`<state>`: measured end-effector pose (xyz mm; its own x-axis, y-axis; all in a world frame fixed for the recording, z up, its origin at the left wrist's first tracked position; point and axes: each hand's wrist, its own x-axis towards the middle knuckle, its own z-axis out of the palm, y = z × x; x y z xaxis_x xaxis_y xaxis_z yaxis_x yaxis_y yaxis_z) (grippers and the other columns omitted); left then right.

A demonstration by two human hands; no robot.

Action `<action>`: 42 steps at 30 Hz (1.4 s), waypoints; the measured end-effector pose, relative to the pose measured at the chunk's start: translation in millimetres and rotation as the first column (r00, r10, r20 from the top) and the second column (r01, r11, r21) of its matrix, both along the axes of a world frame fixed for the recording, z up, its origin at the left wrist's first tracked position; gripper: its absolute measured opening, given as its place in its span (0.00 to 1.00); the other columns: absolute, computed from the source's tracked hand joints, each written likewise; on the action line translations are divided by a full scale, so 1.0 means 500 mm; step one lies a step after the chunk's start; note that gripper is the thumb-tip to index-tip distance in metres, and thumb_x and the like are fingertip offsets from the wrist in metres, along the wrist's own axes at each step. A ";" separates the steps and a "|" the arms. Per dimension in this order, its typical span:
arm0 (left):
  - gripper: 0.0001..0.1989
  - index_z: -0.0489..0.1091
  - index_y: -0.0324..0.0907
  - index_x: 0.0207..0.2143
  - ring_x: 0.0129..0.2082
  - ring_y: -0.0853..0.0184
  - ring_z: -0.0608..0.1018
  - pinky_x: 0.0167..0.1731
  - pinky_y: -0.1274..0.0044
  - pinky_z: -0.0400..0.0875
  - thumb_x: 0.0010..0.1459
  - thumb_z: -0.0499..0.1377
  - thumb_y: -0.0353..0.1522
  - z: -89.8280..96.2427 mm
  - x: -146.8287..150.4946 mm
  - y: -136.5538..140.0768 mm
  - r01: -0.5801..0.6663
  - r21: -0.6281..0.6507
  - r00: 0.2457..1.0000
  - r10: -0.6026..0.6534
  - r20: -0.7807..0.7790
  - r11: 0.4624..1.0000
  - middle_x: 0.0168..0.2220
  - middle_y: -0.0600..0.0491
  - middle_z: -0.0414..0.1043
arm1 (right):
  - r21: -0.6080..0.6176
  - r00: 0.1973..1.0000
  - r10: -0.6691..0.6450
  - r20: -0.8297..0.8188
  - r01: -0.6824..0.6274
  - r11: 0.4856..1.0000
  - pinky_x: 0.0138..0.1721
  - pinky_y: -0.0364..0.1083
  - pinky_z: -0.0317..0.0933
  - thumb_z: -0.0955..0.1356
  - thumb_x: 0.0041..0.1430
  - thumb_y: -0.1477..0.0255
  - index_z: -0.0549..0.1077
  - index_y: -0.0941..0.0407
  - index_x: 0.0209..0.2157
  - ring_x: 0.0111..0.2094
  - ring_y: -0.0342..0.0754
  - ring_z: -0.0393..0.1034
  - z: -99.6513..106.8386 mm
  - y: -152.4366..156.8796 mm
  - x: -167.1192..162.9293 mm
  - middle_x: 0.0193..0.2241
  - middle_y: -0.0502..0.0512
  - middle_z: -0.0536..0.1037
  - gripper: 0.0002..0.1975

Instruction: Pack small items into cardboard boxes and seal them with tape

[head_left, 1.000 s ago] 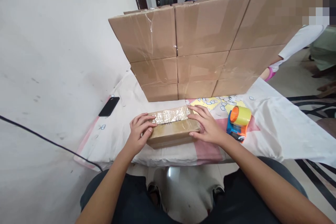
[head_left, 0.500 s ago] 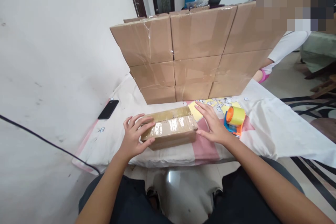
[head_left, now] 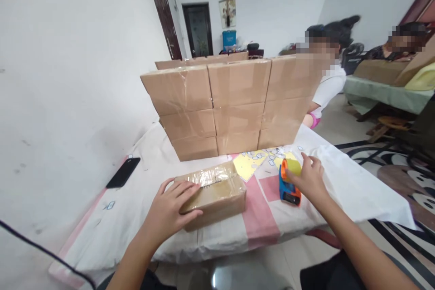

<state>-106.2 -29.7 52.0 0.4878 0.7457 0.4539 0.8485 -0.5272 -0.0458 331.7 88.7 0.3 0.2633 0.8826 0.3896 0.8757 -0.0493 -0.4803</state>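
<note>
Left of the left hand, a black phone [head_left: 123, 173], a flat smooth slab with rounded corners, lies on the wrinkled cotton tablecloth [head_left: 102, 222]. The left hand [head_left: 171, 206] is spread, its fingers resting over the top of the left end of a brown cardboard box [head_left: 222, 199] and its thumb apart near the front edge. The box is an oblong block, its top glossy with creased clear tape, and sits between the hands. Beyond both hands stands a wall of matte cardboard cartons [head_left: 234, 104], three across and three high. Just beside the right hand is a blue and orange plastic tape dispenser [head_left: 287, 188] with a round yellow roll [head_left: 294, 168]. The right hand [head_left: 311, 179] is partly open, thumb overlapping the roll and fingers lifted; whether it touches, I cannot tell.
</note>
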 end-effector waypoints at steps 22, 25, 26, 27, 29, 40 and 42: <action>0.25 0.69 0.48 0.57 0.51 0.52 0.77 0.54 0.60 0.61 0.60 0.62 0.46 -0.023 0.002 0.046 0.001 0.082 0.998 0.004 -0.066 0.997 0.55 0.48 0.75 | -0.133 0.915 0.274 -0.297 -0.324 0.937 0.47 0.56 0.70 0.72 0.50 0.65 0.45 0.62 0.70 0.46 0.60 0.76 -0.052 -0.006 0.011 0.52 0.69 0.75 0.52; 0.24 0.70 0.48 0.56 0.50 0.51 0.77 0.52 0.60 0.63 0.60 0.62 0.46 -0.023 0.005 0.047 0.000 0.056 1.000 0.002 -0.031 0.998 0.54 0.47 0.76 | -0.112 0.930 0.278 -0.239 -0.311 0.944 0.48 0.55 0.69 0.72 0.50 0.65 0.48 0.62 0.70 0.48 0.61 0.75 -0.058 -0.005 0.013 0.53 0.69 0.75 0.51; 0.24 0.69 0.49 0.56 0.50 0.51 0.77 0.52 0.59 0.63 0.60 0.62 0.47 -0.022 0.006 0.047 -0.004 0.047 1.000 0.005 -0.026 0.999 0.53 0.47 0.75 | -0.121 0.936 0.267 -0.231 -0.300 0.946 0.48 0.55 0.70 0.72 0.50 0.65 0.49 0.61 0.70 0.48 0.61 0.76 -0.057 -0.005 0.013 0.52 0.69 0.76 0.50; 0.24 0.69 0.49 0.56 0.50 0.50 0.76 0.51 0.59 0.64 0.61 0.61 0.47 -0.022 0.008 0.046 -0.006 0.042 1.000 0.007 -0.022 0.999 0.53 0.47 0.75 | -0.127 0.941 0.253 -0.226 -0.286 0.950 0.48 0.55 0.70 0.73 0.49 0.64 0.49 0.61 0.70 0.49 0.62 0.75 -0.054 -0.005 0.013 0.52 0.69 0.76 0.50; 0.23 0.69 0.49 0.55 0.49 0.50 0.76 0.49 0.59 0.64 0.61 0.61 0.48 -0.021 0.009 0.046 -0.010 0.035 1.000 0.010 -0.016 0.999 0.52 0.47 0.75 | -0.116 0.945 0.253 -0.207 -0.280 0.953 0.51 0.57 0.69 0.72 0.49 0.64 0.52 0.59 0.69 0.53 0.63 0.73 -0.046 -0.006 0.012 0.56 0.69 0.73 0.48; 0.25 0.69 0.53 0.58 0.53 0.46 0.75 0.51 0.57 0.66 0.62 0.59 0.50 -0.034 0.007 0.041 -0.036 -0.046 0.995 0.040 0.088 0.998 0.55 0.49 0.74 | -0.377 0.808 0.505 -0.304 -0.589 0.715 0.50 0.54 0.73 0.71 0.54 0.67 0.42 0.50 0.73 0.47 0.56 0.76 0.008 -0.012 0.086 0.65 0.60 0.65 0.51; 0.26 0.69 0.52 0.58 0.54 0.46 0.75 0.52 0.55 0.66 0.62 0.58 0.51 -0.035 0.008 0.040 -0.038 -0.064 0.993 0.045 0.112 0.997 0.55 0.49 0.74 | -0.403 0.793 0.508 -0.337 -0.609 0.683 0.46 0.52 0.75 0.71 0.54 0.68 0.39 0.48 0.73 0.42 0.52 0.77 0.009 -0.014 0.098 0.65 0.59 0.65 0.52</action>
<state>-102.0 -9.9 34.5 0.4040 0.7925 0.4568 0.8674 -0.4905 0.0838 380.8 81.6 4.8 -0.3186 0.9412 -0.1126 0.7117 0.1591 -0.6842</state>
